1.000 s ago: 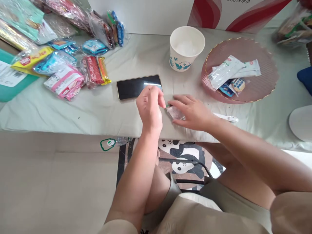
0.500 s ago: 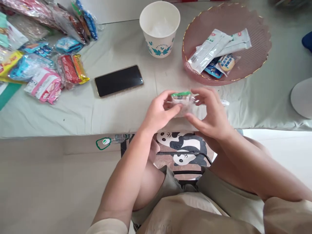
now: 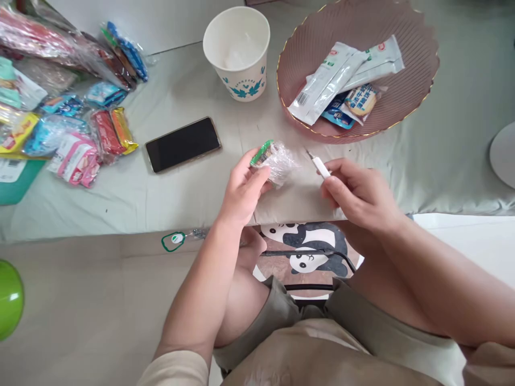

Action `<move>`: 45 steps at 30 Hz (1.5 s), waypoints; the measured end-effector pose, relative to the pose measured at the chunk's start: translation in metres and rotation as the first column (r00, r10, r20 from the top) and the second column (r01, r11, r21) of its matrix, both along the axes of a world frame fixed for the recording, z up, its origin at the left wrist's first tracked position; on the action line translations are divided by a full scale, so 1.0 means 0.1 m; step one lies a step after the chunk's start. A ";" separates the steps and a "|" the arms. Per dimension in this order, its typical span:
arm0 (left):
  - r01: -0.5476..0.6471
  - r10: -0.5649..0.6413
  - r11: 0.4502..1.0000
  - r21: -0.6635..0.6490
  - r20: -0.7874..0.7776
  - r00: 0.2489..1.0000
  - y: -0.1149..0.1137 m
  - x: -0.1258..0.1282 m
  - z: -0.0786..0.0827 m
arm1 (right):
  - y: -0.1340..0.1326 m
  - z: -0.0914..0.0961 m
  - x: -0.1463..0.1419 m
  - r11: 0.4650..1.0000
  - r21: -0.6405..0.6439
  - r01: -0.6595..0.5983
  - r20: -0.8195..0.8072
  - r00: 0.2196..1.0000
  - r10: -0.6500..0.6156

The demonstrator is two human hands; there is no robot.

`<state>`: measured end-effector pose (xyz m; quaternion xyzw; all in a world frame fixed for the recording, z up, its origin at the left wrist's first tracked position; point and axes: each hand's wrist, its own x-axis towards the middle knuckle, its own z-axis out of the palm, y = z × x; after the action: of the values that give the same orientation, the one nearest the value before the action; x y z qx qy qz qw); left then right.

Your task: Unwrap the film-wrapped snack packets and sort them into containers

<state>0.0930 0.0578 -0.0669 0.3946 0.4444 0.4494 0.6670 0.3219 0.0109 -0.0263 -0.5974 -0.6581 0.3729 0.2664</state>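
My left hand (image 3: 244,187) is closed on a small snack pack (image 3: 265,154) with a green edge. Crinkled clear plastic wrap (image 3: 281,162) bulges from the pack's right side. My right hand (image 3: 358,190) grips a small white utility knife (image 3: 321,166) between thumb and fingers. Its thin metal tip points up and left, a short way from the wrap and not touching it. Both hands are above the front part of the cloth-covered table (image 3: 193,198).
A black phone (image 3: 184,145) lies left of my hands. Behind them stand a white paper cup (image 3: 241,69) and a pink scalloped bowl (image 3: 418,69) holding several packets. Many wrapped snacks (image 3: 76,158) are heaped at the left. A white round object (image 3: 502,155) is at the right edge.
My right hand has come away from the wrapped pack and picked up the white knife from the table. My left hand has shifted left with the pack, now tilted.
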 end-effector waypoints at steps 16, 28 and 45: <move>-0.044 0.037 0.994 0.096 0.069 0.997 -0.09 -0.06 0.06 | 0.02 0.09 -0.21 0.964 -0.244 -0.108 -0.141 0.987 0.075; -0.114 0.114 0.993 -0.021 0.050 0.992 -0.02 -0.34 0.09 | 0.04 -0.27 0.06 0.910 0.402 -0.100 0.507 0.852 -0.131; 0.290 -0.291 0.957 -0.028 -0.083 0.953 -0.15 -0.07 0.04 | -0.06 -0.04 -0.16 0.959 0.270 -0.092 0.045 0.996 0.082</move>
<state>0.0862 0.0423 -0.0627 0.4693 0.4136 0.3255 0.7090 0.3058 0.0047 -0.0303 -0.5319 -0.7329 0.2805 0.3181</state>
